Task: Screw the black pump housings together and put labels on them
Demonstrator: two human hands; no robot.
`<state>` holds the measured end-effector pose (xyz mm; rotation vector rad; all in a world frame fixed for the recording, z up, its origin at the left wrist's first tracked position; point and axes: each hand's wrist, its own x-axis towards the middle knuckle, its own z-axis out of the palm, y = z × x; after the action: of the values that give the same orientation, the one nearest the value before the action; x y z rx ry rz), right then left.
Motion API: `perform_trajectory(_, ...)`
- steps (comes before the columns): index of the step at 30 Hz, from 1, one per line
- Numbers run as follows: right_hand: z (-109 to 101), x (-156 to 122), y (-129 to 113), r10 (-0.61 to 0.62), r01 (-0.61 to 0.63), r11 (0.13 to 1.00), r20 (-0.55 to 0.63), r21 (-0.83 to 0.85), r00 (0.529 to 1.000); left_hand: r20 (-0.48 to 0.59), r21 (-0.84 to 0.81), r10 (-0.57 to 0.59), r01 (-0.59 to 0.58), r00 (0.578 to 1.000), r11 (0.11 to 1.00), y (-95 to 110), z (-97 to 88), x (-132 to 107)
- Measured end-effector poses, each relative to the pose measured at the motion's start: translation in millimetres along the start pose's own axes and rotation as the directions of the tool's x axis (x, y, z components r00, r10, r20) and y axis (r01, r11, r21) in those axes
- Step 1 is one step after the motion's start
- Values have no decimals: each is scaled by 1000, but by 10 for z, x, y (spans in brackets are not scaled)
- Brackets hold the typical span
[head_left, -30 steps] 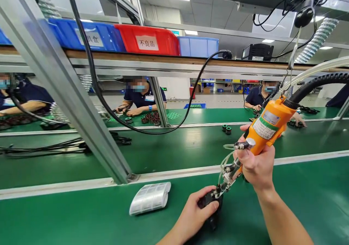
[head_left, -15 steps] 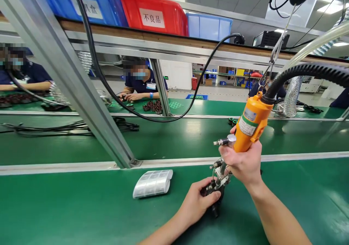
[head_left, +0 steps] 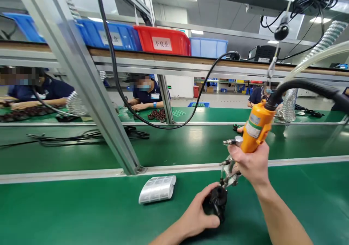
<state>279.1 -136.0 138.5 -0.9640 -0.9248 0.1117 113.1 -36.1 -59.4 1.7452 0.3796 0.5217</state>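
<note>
Several bins are lining the shelf (head_left: pixel 191 59) above my station: a blue bin (head_left: pixel 130 37), a red bin (head_left: pixel 176 43) and a pale bin (head_left: pixel 208 46). The blue and red ones are wearing white labels; all are hiding their contents from me behind their front walls. Farther back, a blue tray (head_left: pixel 207 105) is holding green pieces. Down on the green bench (head_left: pixel 81 216), my left hand (head_left: pixel 201 210) is grasping the black part (head_left: pixel 219 199), thumb and fingers bracketing its sides; the part is sitting to the right of a curled clear sheet (head_left: pixel 157 189). My right hand (head_left: pixel 252 161) is clenching the orange driver (head_left: pixel 252 132), which is tilting down toward the part. Its metal end is reaching just beside the part's top, and I am failing to make out whether they are touching.
</note>
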Motion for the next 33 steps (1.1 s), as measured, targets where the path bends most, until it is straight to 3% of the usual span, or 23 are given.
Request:
perform_trajectory(5,-503,1,-334,-26,23,996,-37,-83,999,84,-9,6,-5,996,1000,24,64,-26)
perform_trajectory(8,-599,-35,-368,-13,14,1000,26,-21,1000,123,-56,38,-31,992,998,69,152,8)
perform_trajectory(12,-309,-122,-292,-37,34,995,35,90,999,152,-132,108,-88,982,987,159,225,44)
perform_trajectory(17,99,-208,-212,-13,8,991,36,134,999,143,-88,205,-194,968,977,396,234,81)
perform_trajectory(22,140,-208,-225,-4,-8,989,86,147,996,143,-63,166,-159,976,985,476,221,100)
perform_trajectory(33,343,-318,-145,-27,14,996,151,89,988,142,-56,170,-164,975,985,396,245,114)
